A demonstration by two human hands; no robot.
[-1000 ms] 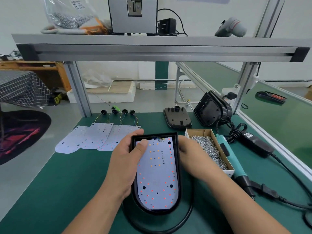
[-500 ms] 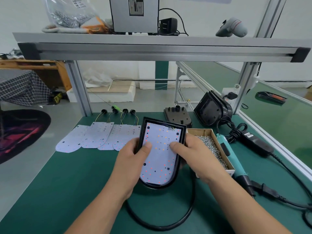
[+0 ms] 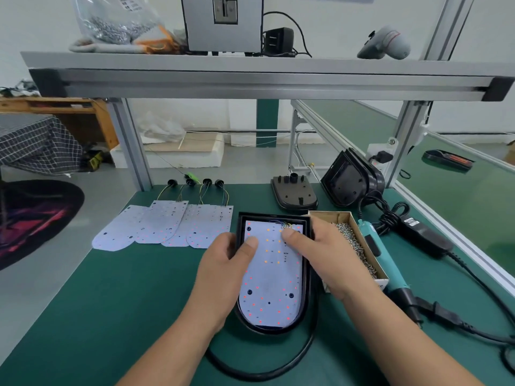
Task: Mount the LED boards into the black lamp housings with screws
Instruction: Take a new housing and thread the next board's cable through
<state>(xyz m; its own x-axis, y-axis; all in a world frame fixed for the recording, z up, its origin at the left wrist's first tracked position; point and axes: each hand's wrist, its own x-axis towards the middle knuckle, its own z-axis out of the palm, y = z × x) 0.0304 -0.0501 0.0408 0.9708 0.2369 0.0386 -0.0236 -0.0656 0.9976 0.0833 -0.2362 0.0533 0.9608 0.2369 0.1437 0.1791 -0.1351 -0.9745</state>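
Since half a second ago the lamp housing [image 3: 271, 329] has come down from its tilt and now lies flat on the green surface [image 3: 125, 302], with the LED board [image 3: 271, 288] seated inside it. The left hand [image 3: 223, 274] closes its grip on the housing's 9 o'clock rim, thumb pressing the board. The right hand [image 3: 328, 257] closes its grip on the 3 o'clock rim, thumb on the board near its 12 o'clock end. A box of screws [image 3: 365, 242] sits just beside the housing at 3 o'clock, with an electric screwdriver [image 3: 381, 260] beyond it. Spare boards [image 3: 167, 227] lie at 10 o'clock.
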